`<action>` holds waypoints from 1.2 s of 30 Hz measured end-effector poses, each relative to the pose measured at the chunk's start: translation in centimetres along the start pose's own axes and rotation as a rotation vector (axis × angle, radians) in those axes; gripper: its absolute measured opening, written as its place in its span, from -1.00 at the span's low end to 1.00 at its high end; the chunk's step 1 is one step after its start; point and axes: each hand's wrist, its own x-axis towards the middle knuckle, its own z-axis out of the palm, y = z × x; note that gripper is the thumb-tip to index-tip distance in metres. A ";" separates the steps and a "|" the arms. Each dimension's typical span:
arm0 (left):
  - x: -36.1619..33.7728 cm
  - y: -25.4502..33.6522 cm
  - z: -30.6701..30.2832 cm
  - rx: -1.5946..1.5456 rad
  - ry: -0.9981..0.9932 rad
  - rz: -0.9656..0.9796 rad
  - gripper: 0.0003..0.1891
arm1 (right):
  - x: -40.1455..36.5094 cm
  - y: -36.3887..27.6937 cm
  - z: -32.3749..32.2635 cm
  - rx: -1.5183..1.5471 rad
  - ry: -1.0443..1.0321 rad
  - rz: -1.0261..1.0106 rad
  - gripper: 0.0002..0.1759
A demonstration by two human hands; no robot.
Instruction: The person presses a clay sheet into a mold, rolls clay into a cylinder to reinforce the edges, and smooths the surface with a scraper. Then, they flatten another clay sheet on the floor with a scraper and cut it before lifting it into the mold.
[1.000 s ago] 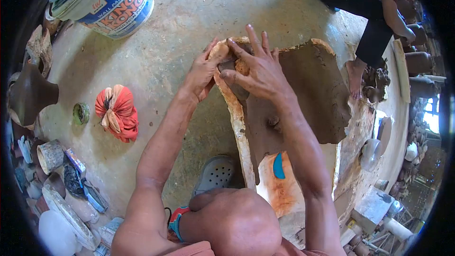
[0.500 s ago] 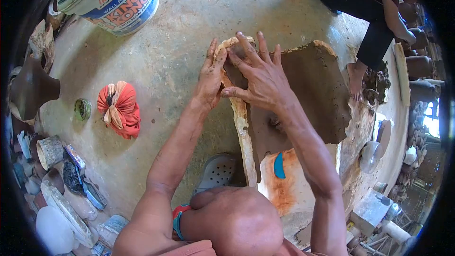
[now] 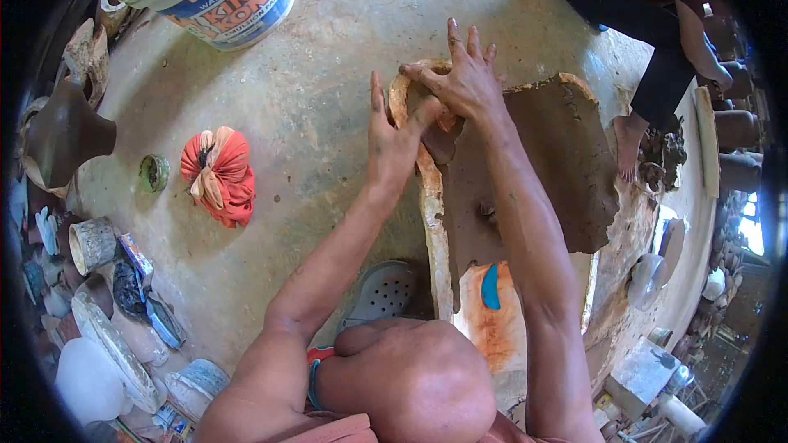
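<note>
A curved, pale-rimmed mould (image 3: 435, 230), which looks like plaster, lies before me with dark brown wet clay (image 3: 558, 164) lining it. My left hand (image 3: 392, 141) straddles the rim near its far left end. Its thumb reaches over to the clay inside, while a finger points up outside the wall. My right hand (image 3: 469, 84) lies over the far end of the mould with its fingers spread, the thumb touching the rim. Neither hand visibly holds a loose thing. My right forearm covers part of the clay. A blue curved scraper (image 3: 490, 287) rests on an orange-stained pale surface near my knee.
A paint bucket (image 3: 230, 8) stands at the far left. Nearer are a tied red cloth bundle (image 3: 220, 176) and a small green-rimmed pot (image 3: 153, 173). A dark clay vessel (image 3: 66, 135) sits at the left edge. Another person's bare foot (image 3: 628, 148) is beside the clay's right side.
My left thumb has moved over the rim to the inner side. My right hand has shifted up and right along the far end. The view has moved slightly.
</note>
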 end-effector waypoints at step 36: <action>-5.7 -1.2 0.0 0.101 -0.241 0.133 0.61 | -8.7 3.8 -3.4 0.044 -0.110 -0.270 0.68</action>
